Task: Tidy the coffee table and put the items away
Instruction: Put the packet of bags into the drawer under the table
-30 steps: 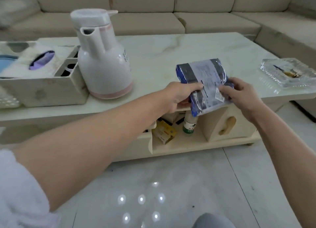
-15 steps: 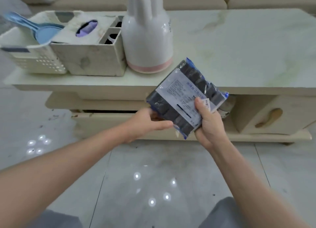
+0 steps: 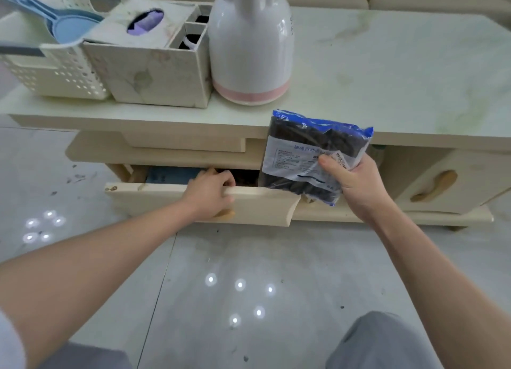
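My right hand (image 3: 356, 184) grips a blue-and-black plastic packet (image 3: 309, 147) with a white label, holding it upright in front of the coffee table (image 3: 387, 72) edge. My left hand (image 3: 211, 193) curls over the top edge of the cream drawer front (image 3: 257, 205) under the table. The drawer is pulled partly out, and a blue item and dark contents show inside it.
On the tabletop stand a white thermos jug (image 3: 250, 45) with a pink band, a tissue organiser box (image 3: 154, 58) and a perforated basket (image 3: 52, 67) holding a blue scoop (image 3: 63, 28). A closed cabinet door with a wooden handle (image 3: 434, 186) is at the right. Grey tiled floor lies below.
My left hand let go of the packet and took hold of the drawer front, which now stands pulled out. My right hand alone holds the packet, turned upright.
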{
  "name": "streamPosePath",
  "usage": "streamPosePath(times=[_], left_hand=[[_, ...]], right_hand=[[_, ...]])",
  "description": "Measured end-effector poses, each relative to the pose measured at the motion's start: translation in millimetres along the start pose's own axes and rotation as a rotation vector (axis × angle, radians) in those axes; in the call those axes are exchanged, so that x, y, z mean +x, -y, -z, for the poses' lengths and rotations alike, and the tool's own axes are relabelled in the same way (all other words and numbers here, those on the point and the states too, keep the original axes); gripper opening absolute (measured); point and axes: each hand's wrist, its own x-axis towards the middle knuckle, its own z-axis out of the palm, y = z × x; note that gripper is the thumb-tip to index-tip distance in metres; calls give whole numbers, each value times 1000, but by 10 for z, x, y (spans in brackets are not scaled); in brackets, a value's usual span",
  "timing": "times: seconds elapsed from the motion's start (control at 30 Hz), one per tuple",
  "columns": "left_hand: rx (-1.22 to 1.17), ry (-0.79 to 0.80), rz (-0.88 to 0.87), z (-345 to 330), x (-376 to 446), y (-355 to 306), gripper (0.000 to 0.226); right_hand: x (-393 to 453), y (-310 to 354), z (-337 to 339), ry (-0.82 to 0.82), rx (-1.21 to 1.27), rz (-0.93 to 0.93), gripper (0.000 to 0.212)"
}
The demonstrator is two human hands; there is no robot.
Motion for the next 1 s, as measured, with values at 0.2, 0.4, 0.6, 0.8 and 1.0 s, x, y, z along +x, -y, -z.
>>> streamPosePath(times=[0.2, 0.4, 0.6, 0.8, 1.0], left_hand=[[-170, 153, -34, 12, -302, 81, 27], [-209, 190, -34, -122, -566, 111, 30], [-219, 208, -43, -126, -702, 120, 26], [-224, 185, -61, -148, -731, 104, 27], [-223, 160, -60, -172, -757, 97, 26]], right_hand=[[12, -55, -180, 40, -177, 39, 34], [80, -407, -624, 216, -276, -209, 24], [178, -859, -1011, 105, -214, -472, 41], [327, -1055, -1082, 145, -292, -546, 34], [311, -1096, -1146, 184, -319, -557, 33]])
